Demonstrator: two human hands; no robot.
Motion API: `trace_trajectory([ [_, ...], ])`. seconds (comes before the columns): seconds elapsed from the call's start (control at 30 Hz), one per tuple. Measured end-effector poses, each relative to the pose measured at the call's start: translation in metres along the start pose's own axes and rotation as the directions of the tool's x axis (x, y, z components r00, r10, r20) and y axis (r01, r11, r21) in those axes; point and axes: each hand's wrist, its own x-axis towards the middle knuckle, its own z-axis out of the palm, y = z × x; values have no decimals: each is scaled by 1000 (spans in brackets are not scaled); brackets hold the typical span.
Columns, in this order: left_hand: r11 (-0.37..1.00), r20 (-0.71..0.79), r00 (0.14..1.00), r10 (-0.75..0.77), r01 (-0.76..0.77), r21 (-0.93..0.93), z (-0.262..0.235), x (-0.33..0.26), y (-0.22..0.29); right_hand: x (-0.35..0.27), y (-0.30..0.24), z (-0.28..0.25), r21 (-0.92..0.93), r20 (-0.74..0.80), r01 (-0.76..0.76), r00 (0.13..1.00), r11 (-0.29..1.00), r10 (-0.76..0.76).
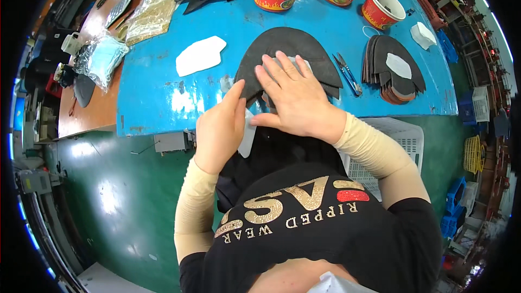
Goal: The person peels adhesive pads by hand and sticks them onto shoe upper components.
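Piece in hand: we have a dark grey, arch-shaped sheet of soft-looking material (282, 39) lying on the glossy blue tabletop (146, 78) in front of us, near its front edge.
Right hand: our right hand (296, 95) lies palm down across it, fingers spread and gripping nothing.
Left hand: our left hand (221, 130) is at the arch's left corner, fingers extended; we cannot tell whether it pinches the pale translucent strip (246, 140) beside it.
Patch: a pale grey patch (307, 63) shows on the arch, partly under our right fingers; we judge it placed and being smoothed.
Right-hand stack: similar dark arched pieces (377, 65) sit fanned, a white leaf-shaped patch (399, 66) on top; finished or waiting, we cannot tell.
Left over: an irregular white sheet (201, 56) lies apart, apparently unused.
Remaining: we judge this piece unfinished, with both hands at it.
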Motion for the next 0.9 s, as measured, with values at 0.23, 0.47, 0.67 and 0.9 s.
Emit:
trace_trajectory([
  [0.23, 932, -82, 967, -243, 209, -297, -5, -18, 10, 3, 0, 10, 123, -105, 69, 993, 990, -56],
  [0.47, 617, 62, 931, -360, 287, -732, -3, -43, 10, -39, 72, -6, -56, -335, -397, 872, 916, 357],
  [0.67, 571, 133, 939, -316, 300, -764, 17, -41, 27, -39, 66, 0, -16, -449, -357, 837, 934, 313],
  [0.9, 536, 206, 922, -327, 361, -763, 21, -38, 37, -40, 37, 4, 583, -631, 91, 676, 808, 379],
])
